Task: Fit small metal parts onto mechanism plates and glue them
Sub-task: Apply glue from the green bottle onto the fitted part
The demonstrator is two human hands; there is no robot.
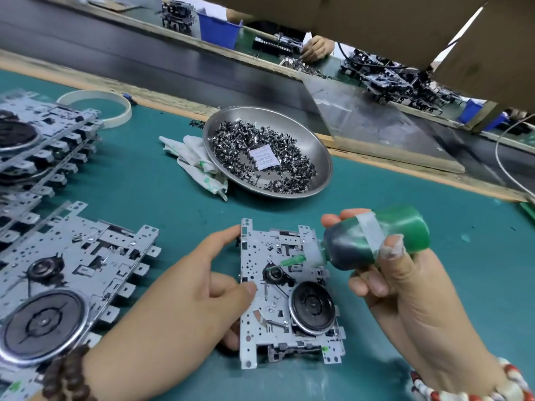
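Here, nearest the camera, a mechanism plate (286, 299) lies flat on the green tabletop (162, 192) between the two hands. It is a grey stamped-metal sheet full of small holes and slots, with a large dark round flywheel toward its lower right, a smaller dark pulley near its middle, and a green dab at its lower right corner.

The left hand (191, 296) grips the plate's left edge: the fingers curl round the edge above and below, and the thumb presses on the plate's face. Its forearm comes in from the lower left with a dark beaded bracelet (68, 377) on the wrist.

The right hand (405, 282) is clamped round a green glue bottle (376, 238), thumb on the near side, fingertips showing over the far side. The bottle is tipped to the left, with a strip of tape round its body, and its green nozzle tip sits at the small pulley. The wrist wears a red and white bracelet (474, 386).

To the left, another plate (63, 282) of the same kind lies flat, and beyond it a stack of plates (40, 146) leans in overlapping rows. Farther back, a steel dish (315, 149) holds a heap of small metal parts (231, 146) and a white paper packet (265, 158). A crumpled white cloth (194, 160) lies against the dish's left side, and a pale ring (115, 111) lies behind the stack. Beyond the tabletop's wooden edge runs a dark conveyor belt (115, 50), with another person's hand (315, 49) working on its far side.
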